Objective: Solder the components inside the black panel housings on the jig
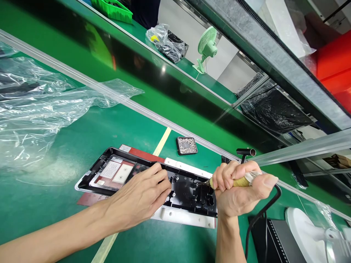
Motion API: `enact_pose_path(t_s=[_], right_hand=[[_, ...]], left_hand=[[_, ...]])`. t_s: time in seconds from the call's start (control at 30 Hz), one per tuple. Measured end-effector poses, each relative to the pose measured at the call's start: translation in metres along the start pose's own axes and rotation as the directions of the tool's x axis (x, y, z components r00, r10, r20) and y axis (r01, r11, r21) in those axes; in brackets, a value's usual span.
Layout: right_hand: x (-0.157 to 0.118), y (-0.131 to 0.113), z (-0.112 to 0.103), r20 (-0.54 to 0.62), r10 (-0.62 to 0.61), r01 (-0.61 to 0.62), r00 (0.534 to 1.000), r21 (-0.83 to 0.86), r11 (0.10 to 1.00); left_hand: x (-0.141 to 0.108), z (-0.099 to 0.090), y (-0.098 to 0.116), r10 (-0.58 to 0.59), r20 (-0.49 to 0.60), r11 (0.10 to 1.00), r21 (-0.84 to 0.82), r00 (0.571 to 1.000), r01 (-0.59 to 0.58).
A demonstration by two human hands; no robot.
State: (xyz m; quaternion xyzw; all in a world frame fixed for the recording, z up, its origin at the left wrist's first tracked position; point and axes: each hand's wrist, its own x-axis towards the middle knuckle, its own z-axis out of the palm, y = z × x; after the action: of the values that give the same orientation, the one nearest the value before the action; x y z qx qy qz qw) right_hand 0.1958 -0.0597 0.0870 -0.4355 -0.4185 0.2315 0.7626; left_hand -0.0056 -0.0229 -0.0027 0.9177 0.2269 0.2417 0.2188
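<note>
My right hand [238,186] is wrapped round a screwdriver-like tool with a yellowish handle [242,181]. The tool's thin metal tip reaches the inside of a long black plastic housing [186,190] near its right end. Over the middle of the housing lies my left hand [150,188], its fingers bent together at the inner surface; whatever they may hold is hidden. White blocks [188,217] flank the housing along both long sides. Beneath it a reddish board [91,198] shows at the left.
A small black tray of screws [187,145] sits behind the housing. Clear plastic bags [41,109] cover the left. At the right are a black cable [253,223], a metal tube [246,152] and a white round object [304,233]. A metal rail [153,118] runs behind.
</note>
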Motion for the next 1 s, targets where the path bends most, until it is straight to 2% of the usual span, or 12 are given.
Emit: enact_pose_path(t_s=[0.37,1.0], right_hand=[[0.0011,0.0004,-0.0005,0.001,-0.002,0.002,1.000,-0.009,1.000],[0.0020,0.0001,-0.0022,0.030,0.023,-0.023,0.999,0.008,1.000]], left_hand=[[0.0015,-0.0019,0.0019,0.016,-0.020,1.000,0.015,1.000,-0.016],[0.0027,-0.0033,0.0020,0.014,0.010,0.999,0.034,1.000,-0.014]])
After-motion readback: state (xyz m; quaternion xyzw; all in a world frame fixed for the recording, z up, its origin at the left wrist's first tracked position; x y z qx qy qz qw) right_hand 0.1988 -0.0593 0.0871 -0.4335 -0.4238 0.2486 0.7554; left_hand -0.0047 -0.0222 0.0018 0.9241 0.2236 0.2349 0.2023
